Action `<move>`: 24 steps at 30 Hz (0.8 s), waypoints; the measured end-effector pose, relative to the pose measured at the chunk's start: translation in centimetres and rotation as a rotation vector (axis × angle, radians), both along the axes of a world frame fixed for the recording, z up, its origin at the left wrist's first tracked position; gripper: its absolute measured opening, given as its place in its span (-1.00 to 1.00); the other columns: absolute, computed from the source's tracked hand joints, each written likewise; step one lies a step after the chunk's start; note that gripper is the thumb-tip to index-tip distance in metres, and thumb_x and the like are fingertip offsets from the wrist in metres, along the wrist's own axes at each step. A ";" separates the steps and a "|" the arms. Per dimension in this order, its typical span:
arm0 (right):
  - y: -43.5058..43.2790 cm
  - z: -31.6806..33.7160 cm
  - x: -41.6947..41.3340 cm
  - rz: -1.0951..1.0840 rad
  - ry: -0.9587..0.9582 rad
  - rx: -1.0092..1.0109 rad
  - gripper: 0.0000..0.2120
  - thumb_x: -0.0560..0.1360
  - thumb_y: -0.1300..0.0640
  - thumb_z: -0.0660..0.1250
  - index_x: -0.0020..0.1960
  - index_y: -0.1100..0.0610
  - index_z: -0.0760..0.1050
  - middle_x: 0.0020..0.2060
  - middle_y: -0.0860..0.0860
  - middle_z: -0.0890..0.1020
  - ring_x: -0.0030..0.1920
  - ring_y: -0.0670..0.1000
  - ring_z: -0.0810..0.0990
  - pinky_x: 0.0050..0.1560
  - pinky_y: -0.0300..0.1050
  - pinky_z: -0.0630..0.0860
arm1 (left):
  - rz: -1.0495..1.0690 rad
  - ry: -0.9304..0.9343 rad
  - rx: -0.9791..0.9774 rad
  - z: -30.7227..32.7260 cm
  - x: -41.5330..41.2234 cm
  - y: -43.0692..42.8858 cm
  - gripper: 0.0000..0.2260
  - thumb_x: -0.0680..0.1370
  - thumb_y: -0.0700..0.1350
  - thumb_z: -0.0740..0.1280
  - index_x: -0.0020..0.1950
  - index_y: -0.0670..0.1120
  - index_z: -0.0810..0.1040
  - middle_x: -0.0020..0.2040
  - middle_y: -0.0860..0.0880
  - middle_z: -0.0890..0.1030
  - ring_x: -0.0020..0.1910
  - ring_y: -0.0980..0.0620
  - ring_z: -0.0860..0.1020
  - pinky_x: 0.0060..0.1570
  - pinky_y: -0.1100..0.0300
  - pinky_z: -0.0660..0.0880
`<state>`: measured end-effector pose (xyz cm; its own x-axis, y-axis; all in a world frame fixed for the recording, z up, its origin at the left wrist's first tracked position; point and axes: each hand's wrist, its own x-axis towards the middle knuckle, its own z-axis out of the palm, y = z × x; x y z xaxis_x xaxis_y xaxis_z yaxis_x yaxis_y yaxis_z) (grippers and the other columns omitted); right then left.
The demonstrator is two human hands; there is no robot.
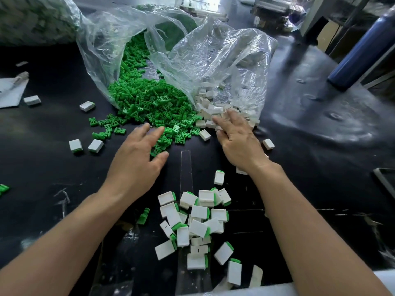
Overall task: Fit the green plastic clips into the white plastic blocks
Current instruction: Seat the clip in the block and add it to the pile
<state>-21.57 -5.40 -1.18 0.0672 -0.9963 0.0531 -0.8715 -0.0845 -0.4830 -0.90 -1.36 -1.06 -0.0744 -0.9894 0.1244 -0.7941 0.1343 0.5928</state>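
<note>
Here, pronged green clips (149,101), boxy white blocks (208,108); crinkly bag (224,54)

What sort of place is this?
Probably a small factory assembly bench: clear bags spill bulk green clips and white blocks onto a black table, with finished pieces piled nearby.

the dark worktop (310,167) is bare on the right, between the white blocks (210,108) and the blue bottle (354,54). ahead, crinkly bags (213,52) and the heaped green clips (149,101) block the way. finished pieces (198,223) crowd the near middle.
</note>
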 end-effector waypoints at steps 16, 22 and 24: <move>4.0 2.2 0.7 0.159 0.048 -0.054 -0.71 0.52 0.19 0.27 0.23 0.06 0.51 0.31 -0.06 0.40 0.33 -0.01 0.28 0.20 -0.29 0.13 | -0.159 0.018 -0.119 0.0 0.0 1.0 -0.68 0.44 -0.40 0.36 0.13 -0.12 0.63 0.20 -0.02 0.58 0.19 -0.01 0.53 0.20 0.32 0.30; 4.1 2.6 1.1 0.086 -0.002 -0.173 -0.82 0.45 0.19 0.37 0.05 0.10 0.61 0.05 0.01 0.56 0.16 0.02 0.41 0.07 -0.32 0.18 | -0.140 0.055 -0.142 0.4 0.0 1.1 -0.69 0.40 -0.37 0.42 0.10 -0.13 0.64 0.12 -0.02 0.61 0.10 0.02 0.56 0.14 0.40 0.29; 4.3 2.5 1.5 0.109 0.005 -0.175 -0.85 0.44 0.18 0.39 0.00 0.09 0.63 -0.02 0.01 0.57 0.11 0.03 0.43 0.05 -0.29 0.21 | -0.142 0.063 -0.152 0.5 0.1 1.2 -0.68 0.38 -0.37 0.44 0.10 -0.13 0.64 0.09 -0.01 0.62 0.06 0.05 0.56 0.11 0.40 0.30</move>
<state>-20.06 -1.08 1.29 0.1752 -0.9586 0.2243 -0.8551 -0.2611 -0.4480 -0.84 -0.16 -0.61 -0.1990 -0.9390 0.2804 -0.7231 0.3338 0.6047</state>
